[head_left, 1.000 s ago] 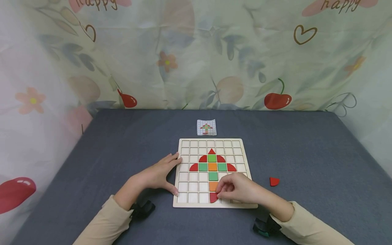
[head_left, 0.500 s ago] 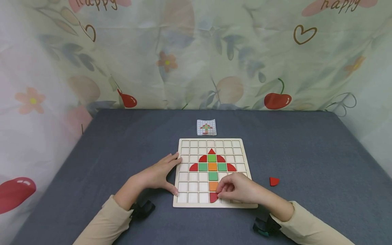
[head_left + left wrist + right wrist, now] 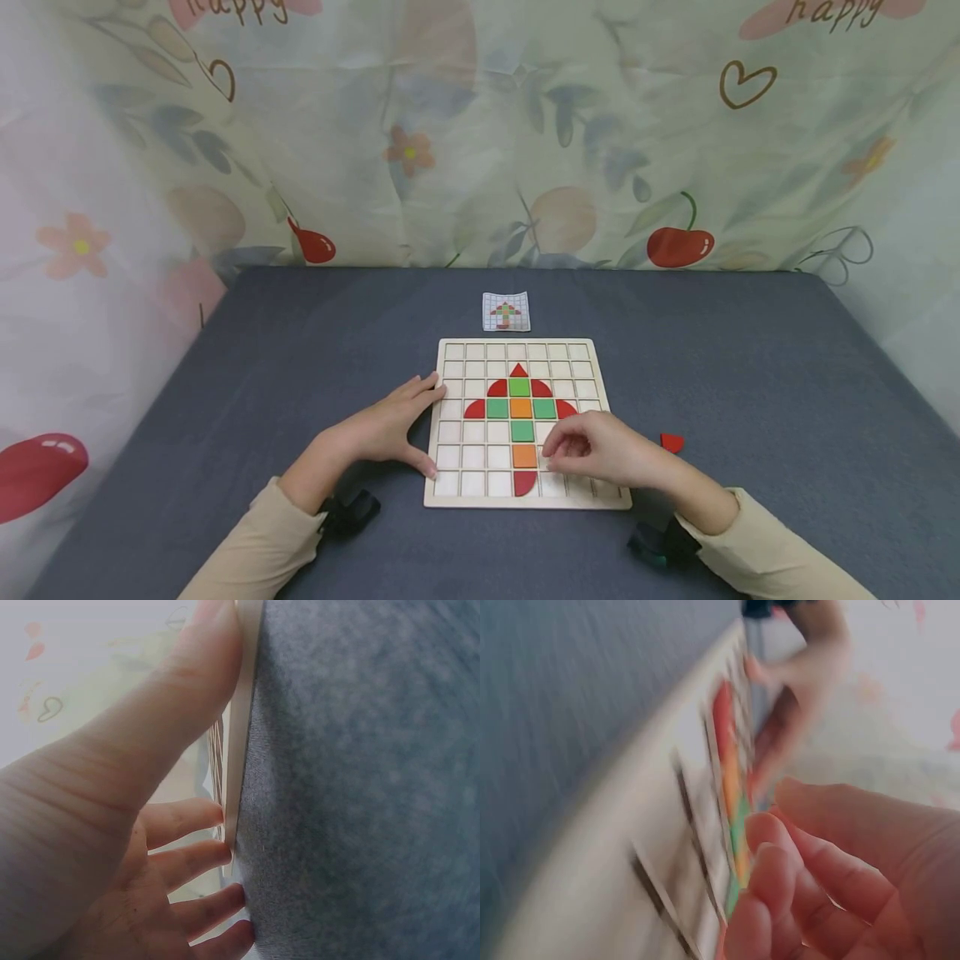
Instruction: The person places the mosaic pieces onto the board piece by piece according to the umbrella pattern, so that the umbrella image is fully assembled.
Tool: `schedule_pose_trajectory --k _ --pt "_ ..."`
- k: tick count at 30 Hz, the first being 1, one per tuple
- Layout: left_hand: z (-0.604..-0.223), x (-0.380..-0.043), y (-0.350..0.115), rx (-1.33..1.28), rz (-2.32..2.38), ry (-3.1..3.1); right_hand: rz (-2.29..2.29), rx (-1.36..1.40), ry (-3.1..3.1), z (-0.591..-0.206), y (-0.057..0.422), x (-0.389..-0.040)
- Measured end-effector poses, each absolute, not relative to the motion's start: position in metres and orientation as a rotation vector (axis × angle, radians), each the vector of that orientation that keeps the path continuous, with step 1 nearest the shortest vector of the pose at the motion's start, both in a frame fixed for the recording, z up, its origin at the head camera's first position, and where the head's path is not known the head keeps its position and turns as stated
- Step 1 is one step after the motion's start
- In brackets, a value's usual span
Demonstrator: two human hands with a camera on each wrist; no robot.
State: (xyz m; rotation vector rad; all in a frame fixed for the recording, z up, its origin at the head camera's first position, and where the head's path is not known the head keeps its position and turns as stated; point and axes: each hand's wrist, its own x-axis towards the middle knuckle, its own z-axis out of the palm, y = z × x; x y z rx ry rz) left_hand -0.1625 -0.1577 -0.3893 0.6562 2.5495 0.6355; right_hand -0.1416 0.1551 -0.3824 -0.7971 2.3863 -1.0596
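A wooden grid board [image 3: 465, 350] lies on the table with red, green and orange tiles set in an arrow-like shape. At its left edge my left hand [image 3: 382, 425] rests with fingers spread, thumb and fingertips touching the rim; the left wrist view shows the thumb [image 3: 210, 660] against the board's side. My right hand [image 3: 600, 450] hovers over the board's lower right cells, fingers loosely curled and holding nothing. Just left of it sits a red quarter-round tile [image 3: 523, 483] in the bottom row, below an orange square tile [image 3: 524, 457].
Another red quarter-round tile [image 3: 672, 442] lies on the table right of the board, partly behind my right wrist. A small pattern card [image 3: 506, 300] lies beyond the board's far edge. A printed curtain [image 3: 480, 167] hangs behind the dark table [image 3: 360, 333].
My right hand has let go of the red tile in the bottom row and moved up and right from it. The left hand has stayed at the board's edge.
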Motion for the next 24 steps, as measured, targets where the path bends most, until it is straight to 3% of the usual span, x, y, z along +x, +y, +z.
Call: schedule_pose_trajectory --k 14,24 --pt "-0.39 -0.162 -0.157 0.641 0.634 2.549 -0.903 -0.746 2.364 -0.366 0.253 -0.178" --pt "-0.389 -0.162 -0.158 0.648 0.645 2.553 -0.793 -0.741 2.364 -0.372 0.278 -0.181"
